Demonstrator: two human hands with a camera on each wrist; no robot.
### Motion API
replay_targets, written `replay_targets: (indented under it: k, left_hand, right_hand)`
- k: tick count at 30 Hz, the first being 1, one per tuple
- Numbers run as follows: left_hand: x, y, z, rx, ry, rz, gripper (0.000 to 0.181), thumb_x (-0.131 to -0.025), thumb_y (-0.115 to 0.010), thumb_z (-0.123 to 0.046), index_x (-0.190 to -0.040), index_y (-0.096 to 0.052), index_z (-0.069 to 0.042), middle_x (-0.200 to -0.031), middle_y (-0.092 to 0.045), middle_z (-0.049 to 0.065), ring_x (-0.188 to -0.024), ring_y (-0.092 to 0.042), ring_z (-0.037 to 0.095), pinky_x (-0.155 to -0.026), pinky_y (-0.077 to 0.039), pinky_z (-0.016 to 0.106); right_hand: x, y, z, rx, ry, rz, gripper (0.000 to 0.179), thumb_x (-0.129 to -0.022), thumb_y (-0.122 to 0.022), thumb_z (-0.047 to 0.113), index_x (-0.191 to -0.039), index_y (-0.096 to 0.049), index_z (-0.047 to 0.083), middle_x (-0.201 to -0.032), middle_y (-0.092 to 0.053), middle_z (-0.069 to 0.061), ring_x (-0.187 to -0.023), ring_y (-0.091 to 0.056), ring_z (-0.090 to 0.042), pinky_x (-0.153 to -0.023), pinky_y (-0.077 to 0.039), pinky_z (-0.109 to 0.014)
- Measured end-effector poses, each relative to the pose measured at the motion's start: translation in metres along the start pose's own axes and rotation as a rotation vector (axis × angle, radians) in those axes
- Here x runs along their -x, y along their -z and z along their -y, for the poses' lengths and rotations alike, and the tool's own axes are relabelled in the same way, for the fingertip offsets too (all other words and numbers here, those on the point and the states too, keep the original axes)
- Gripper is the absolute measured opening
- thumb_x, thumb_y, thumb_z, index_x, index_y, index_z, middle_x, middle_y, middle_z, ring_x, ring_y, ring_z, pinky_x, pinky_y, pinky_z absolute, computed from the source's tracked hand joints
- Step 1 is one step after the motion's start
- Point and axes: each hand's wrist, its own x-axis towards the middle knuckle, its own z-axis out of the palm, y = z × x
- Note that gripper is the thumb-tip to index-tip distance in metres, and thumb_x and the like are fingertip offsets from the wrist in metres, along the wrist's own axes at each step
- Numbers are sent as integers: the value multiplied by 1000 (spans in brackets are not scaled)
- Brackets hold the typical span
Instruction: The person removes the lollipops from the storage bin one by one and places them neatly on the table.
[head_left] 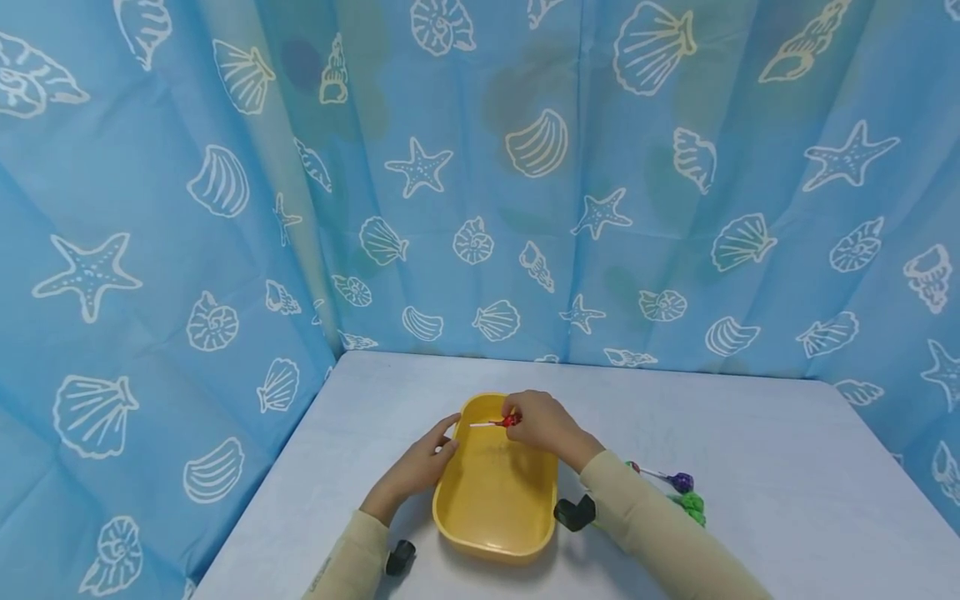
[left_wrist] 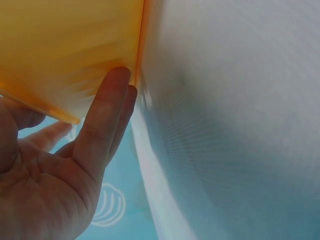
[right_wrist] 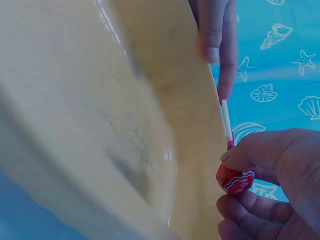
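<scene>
A yellow plastic tray (head_left: 495,500) with rounded ends sits on the white table. My left hand (head_left: 420,462) holds its left side near the far end; in the left wrist view straight fingers (left_wrist: 102,117) lie along the outer wall, with the thumb at the rim. Over the tray's far end, my right hand (head_left: 543,421) pinches a red-wrapped lollipop (right_wrist: 234,179) by its candy head between thumb and fingertips. The lollipop's white stick (head_left: 482,425) points left in the head view. The tray's floor shows no objects in the head view.
Right of the tray lie a purple-wrapped lollipop (head_left: 681,482) and green-wrapped ones (head_left: 692,504), partly hidden by the right sleeve (head_left: 652,517). A blue shell-patterned curtain (head_left: 480,183) hangs behind the table and along its left. Black wrist devices (head_left: 575,512) sit close to the tray.
</scene>
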Motion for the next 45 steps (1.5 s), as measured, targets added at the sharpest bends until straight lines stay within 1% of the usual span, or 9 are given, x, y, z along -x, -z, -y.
replay_targets:
  k: [12,17,21,26,30,34,38,45]
  left_hand:
    - [0,1,0,8,-9,12,52,-108,-48,-26,-158,-35,-19,-131,-57,18,-97,-62,23,-81,-58,44]
    - [0,1,0,5,-6,10,52,-108,-48,-26,-158,-35,-19,-131,-58,19,-97,-62,23,-82,-58,45]
    - [0,1,0,3,-10,13,52,-109,-47,-25,-158,-35,-19,-132,-58,19,-98,-62,23,-82,-57,45]
    - [0,1,-1,0,-12,8,52,-109,-47,-25,-158,-35,-18,-132,-58,19,-98,-63,24,-82,-57,46]
    - [1,1,-1,2,-6,5,52,-109,-47,-25,-158,-35,-19,-133,-57,19,-100,-63,24,-83,-57,46]
    - [2,1,-2,0,8,0,52,-108,-48,-26,-158,-35,-20,-134,-57,19,-100,-62,24,-84,-57,47]
    - [2,0,-3,-3,24,0,52,-108,-49,-27,-158,-35,-21,-134,-57,19,-101,-62,24,-84,-57,47]
    - [2,-1,-2,8,25,2,52,-108,-48,-28,-158,-35,-22,-134,-57,18,-99,-62,23,-82,-58,44]
  right_hand:
    - [13,5,-6,-37,14,-60,18,-82,-79,13,-98,-72,13,-86,-59,2,-79,-53,-18,-74,-53,-30]
    - [21,7,-8,-42,20,-93,17,-82,-78,13,-98,-73,13,-86,-58,2,-79,-53,-17,-74,-52,-30]
    - [28,8,-10,-75,27,-119,18,-82,-78,13,-99,-73,13,-88,-59,3,-80,-54,-17,-76,-54,-30]
    - [39,9,-13,-122,10,-154,21,-83,-80,12,-103,-73,12,-90,-60,3,-82,-55,-17,-76,-56,-30]
    - [48,11,-15,-150,-16,-175,26,-82,-82,11,-105,-69,10,-90,-61,2,-83,-57,-17,-77,-58,-31]
    - [54,10,-18,-158,-49,-181,27,-82,-83,12,-102,-65,12,-90,-61,2,-82,-56,-17,-79,-58,-31]
    - [61,11,-20,-182,-69,-196,25,-82,-83,13,-99,-65,14,-90,-62,3,-83,-57,-16,-78,-58,-31]
    - [76,11,-26,-214,-62,-255,23,-82,-82,13,-98,-65,15,-92,-63,4,-85,-59,-16,-82,-58,-36]
